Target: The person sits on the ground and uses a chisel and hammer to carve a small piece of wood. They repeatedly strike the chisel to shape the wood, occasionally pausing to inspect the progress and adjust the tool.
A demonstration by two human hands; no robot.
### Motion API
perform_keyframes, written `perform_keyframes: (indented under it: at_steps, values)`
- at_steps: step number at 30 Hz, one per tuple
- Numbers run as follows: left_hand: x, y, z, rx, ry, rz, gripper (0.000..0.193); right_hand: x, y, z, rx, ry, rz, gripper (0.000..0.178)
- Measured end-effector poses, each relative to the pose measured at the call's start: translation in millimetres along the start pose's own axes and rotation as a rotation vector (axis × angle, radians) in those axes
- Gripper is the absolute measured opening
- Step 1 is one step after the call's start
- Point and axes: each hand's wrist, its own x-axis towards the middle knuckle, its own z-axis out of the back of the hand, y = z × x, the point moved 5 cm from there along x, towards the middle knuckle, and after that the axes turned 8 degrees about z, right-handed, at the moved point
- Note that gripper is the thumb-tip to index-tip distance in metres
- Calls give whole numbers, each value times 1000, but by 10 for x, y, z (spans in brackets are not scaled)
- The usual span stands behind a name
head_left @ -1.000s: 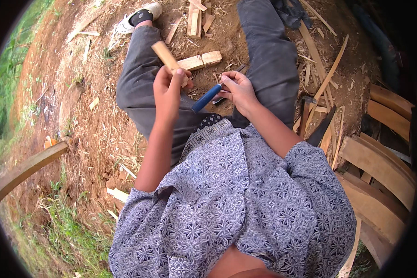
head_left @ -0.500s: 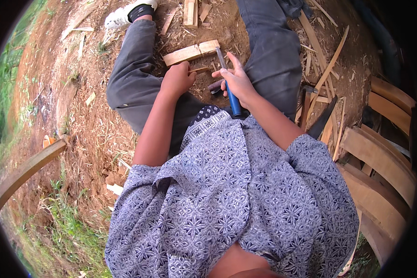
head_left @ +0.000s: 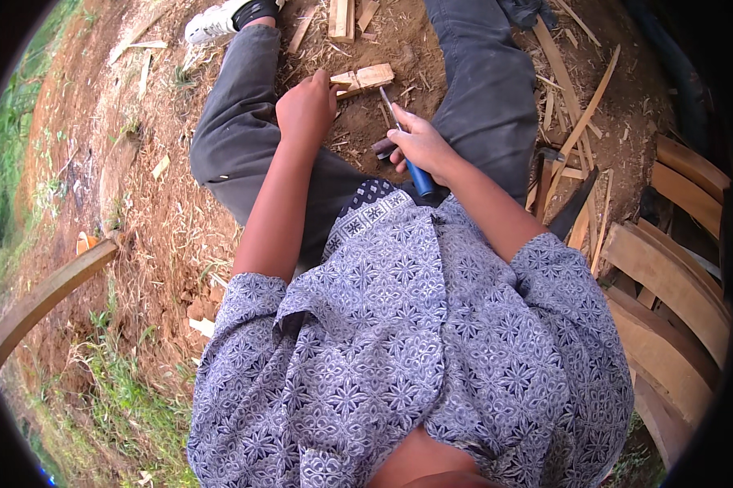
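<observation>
A short, pale wooden block (head_left: 373,77) lies on the ground between my legs, with a cut across its upper face. My left hand (head_left: 305,110) is closed at the block's left end and covers that part of it. A thin yellowish-brown stick shows at its fingertips, mostly hidden. In my right hand (head_left: 422,145) is a chisel (head_left: 420,177) with a blue handle, fingers wrapped round its upper part. The metal blade points up and left, its tip just below the block's right end. Behind the right fingers, a dark brown rounded piece (head_left: 383,148) is partly visible.
Wood offcuts (head_left: 342,20) and shavings litter the reddish soil ahead. Long strips (head_left: 586,114) and a dark blade (head_left: 570,207) lie beyond my right leg. Curved boards (head_left: 667,276) are stacked at the right. A curved beam (head_left: 49,297) stands out at the left, near grass.
My left hand has moved forward and up to the block, taking the thin stick along and covering the block's left end. My right hand, with the chisel, has shifted slightly right and down.
</observation>
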Motion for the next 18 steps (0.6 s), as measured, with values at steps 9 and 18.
perform_keyframes:
  at_steps: [9, 18]
  values:
    - [-194, 29, -242, 34, 114, 3, 29, 437, 317, 197, -456, 209, 75, 60]
    - [-192, -70, -358, -129, 126, -91, 23, 702, 702, 91, -854, 422, 13, 55]
